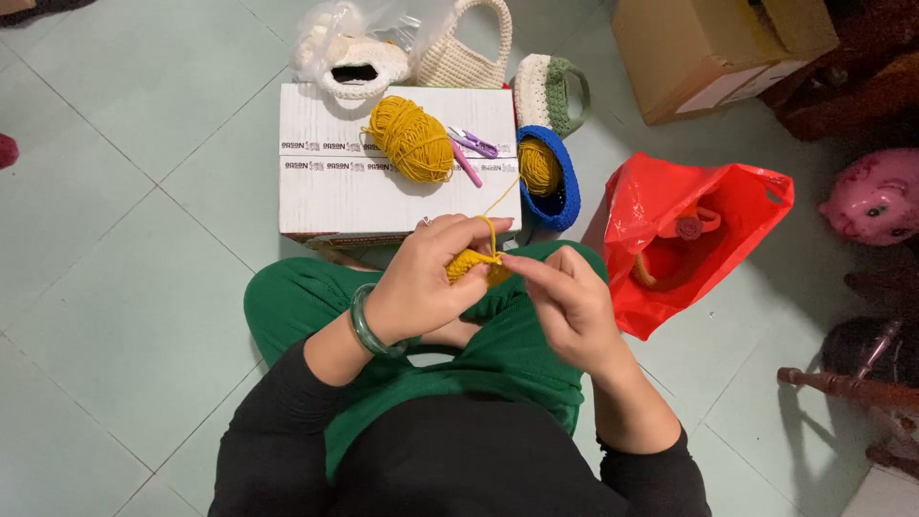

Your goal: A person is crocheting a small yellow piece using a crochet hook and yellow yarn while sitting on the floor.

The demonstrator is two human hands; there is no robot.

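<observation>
Left hand (421, 287) pinched small yellow crochet piece (476, 268) over lap, fingers closed on it. Right hand (565, 302) touched piece's right edge, fingertips closed. Yarn strand (500, 203) ran far to white box (335, 182).

A white cardboard box (330, 196) on the tiled floor (115, 249) carries a yellow yarn ball (410, 139) and purple snips (476, 144).

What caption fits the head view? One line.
Both hands, left and right, work a small yellow crochet piece above a white box holding yellow yarn.
</observation>
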